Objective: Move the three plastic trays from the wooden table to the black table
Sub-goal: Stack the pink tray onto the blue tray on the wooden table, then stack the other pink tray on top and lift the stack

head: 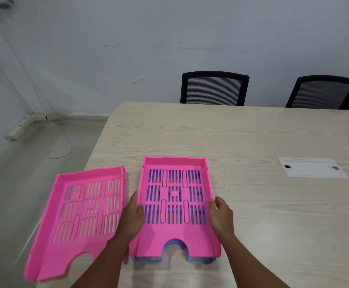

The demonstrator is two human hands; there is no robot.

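Note:
A pink slotted tray sits stacked on a blue tray near the front of the wooden table; only the blue tray's front edge and strips seen through the slots show. My left hand grips the pink tray's left wall, thumb inside. My right hand rests against its right wall, fingers slightly spread. A second pink tray lies at the table's left corner, overhanging the edge. The black table is out of view.
A white cable-port plate is set into the tabletop at the right. Two black mesh chairs stand behind the table's far edge. Grey floor with a cable and wall trunking lies to the left.

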